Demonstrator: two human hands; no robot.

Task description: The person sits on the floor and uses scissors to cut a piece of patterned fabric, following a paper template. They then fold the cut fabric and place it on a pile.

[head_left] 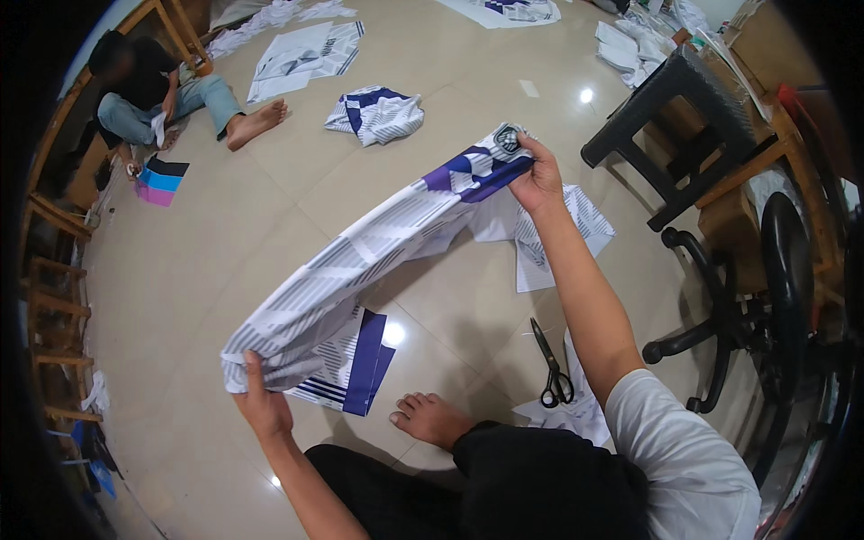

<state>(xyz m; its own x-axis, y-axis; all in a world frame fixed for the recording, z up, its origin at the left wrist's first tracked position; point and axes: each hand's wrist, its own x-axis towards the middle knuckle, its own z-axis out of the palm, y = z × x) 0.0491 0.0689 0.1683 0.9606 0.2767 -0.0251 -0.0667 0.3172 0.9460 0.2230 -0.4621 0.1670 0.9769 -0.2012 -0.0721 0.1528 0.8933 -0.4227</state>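
A long folded length of white fabric (360, 252) with grey stripes and purple and navy patterns stretches diagonally between my hands. My left hand (265, 396) grips its bunched lower-left end, while my right hand (535, 180) pinches the upper-right end beside a small printed badge. Beneath the held fabric, a striped piece with a navy band (367, 360) lies on the floor, and more white striped fabric (567, 229) lies under my right forearm. Black-handled scissors (551, 364) rest by white scraps near my bare foot (423, 418).
A seated co-worker (135, 81) holds items at the upper left, beside wooden racks (54, 306). Fabric piles (373, 112) lie on the tiled floor (189, 252). At the right are a black plastic stool (675, 126), a wheeled chair (778, 279) and wooden furniture.
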